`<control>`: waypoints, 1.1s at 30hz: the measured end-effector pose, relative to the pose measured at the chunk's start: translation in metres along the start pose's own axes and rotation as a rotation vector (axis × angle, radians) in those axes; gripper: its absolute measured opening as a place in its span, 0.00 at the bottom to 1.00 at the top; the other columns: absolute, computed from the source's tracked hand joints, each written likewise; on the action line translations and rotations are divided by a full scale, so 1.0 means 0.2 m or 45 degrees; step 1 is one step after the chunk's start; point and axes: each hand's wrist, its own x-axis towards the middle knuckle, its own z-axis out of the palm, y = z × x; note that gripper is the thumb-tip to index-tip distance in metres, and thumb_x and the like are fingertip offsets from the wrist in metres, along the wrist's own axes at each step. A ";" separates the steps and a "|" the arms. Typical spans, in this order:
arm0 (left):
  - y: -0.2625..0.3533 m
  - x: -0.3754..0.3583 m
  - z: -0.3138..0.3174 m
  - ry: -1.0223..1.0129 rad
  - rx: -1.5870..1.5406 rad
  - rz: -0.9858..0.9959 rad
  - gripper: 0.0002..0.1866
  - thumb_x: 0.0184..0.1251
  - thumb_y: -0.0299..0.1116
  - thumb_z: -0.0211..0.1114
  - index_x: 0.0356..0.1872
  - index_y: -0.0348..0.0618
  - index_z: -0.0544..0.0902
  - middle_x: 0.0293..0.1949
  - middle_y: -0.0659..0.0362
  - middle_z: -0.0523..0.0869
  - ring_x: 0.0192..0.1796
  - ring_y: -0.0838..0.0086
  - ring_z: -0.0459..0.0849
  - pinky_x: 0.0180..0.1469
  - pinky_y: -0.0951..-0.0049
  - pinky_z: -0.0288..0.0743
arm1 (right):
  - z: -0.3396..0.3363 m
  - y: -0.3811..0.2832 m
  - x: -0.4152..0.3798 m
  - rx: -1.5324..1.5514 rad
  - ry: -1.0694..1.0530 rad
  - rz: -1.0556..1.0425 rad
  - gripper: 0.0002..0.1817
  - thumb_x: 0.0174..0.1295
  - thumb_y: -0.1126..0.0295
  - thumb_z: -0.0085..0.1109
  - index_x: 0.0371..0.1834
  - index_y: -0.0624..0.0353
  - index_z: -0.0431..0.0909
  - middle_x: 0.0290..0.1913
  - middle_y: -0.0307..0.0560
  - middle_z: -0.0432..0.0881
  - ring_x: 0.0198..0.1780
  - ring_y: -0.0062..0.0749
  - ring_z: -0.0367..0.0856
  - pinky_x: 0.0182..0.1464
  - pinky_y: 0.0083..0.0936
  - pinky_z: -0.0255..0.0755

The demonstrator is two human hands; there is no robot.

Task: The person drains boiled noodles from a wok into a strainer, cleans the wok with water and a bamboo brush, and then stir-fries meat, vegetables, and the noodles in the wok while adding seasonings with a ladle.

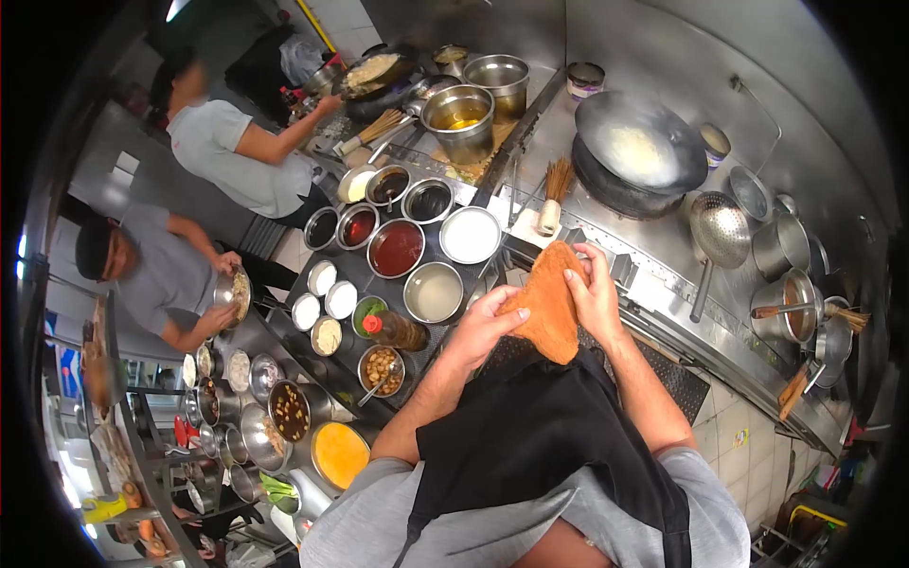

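A folded orange cloth (552, 301) is held up in front of my black apron, between both hands. My left hand (492, 324) grips its left edge, thumb on the near face. My right hand (593, 292) has hold of its upper right side, the thumb lying on the front and the other fingers partly behind. Beyond the cloth, a brush (552, 197) with straw bristles stands on the steel counter. A wok (636, 151) with pale, cloudy contents sits on the burner up and to the right.
Left are sauce pots, including a red sauce pot (396, 248), and a bottle (393, 330). A perforated ladle (720, 230) rests right of the wok. One person tends another wok (377, 80); a second holds a metal bowl (232, 292). Pans (781, 246) line the right wall.
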 end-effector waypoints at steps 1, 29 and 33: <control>0.02 -0.01 0.02 0.005 0.059 -0.011 0.17 0.77 0.34 0.66 0.60 0.38 0.78 0.52 0.61 0.84 0.53 0.78 0.83 0.54 0.71 0.80 | 0.01 0.03 0.00 0.055 0.035 -0.045 0.22 0.73 0.74 0.60 0.68 0.58 0.67 0.45 0.49 0.87 0.48 0.30 0.85 0.52 0.29 0.77; -0.14 0.14 0.28 -0.173 0.209 0.136 0.19 0.79 0.27 0.59 0.67 0.36 0.74 0.57 0.59 0.83 0.58 0.78 0.81 0.59 0.73 0.76 | -0.32 -0.22 -0.04 -0.169 -0.835 0.154 0.35 0.68 0.49 0.67 0.66 0.66 0.72 0.56 0.51 0.84 0.58 0.32 0.81 0.63 0.30 0.73; -0.25 0.22 0.41 -0.281 0.190 0.151 0.22 0.78 0.20 0.54 0.70 0.32 0.70 0.64 0.56 0.80 0.67 0.74 0.76 0.70 0.70 0.69 | -0.45 -0.13 -0.06 0.058 -0.870 0.302 0.40 0.55 0.58 0.82 0.66 0.65 0.71 0.54 0.47 0.83 0.54 0.29 0.82 0.58 0.29 0.77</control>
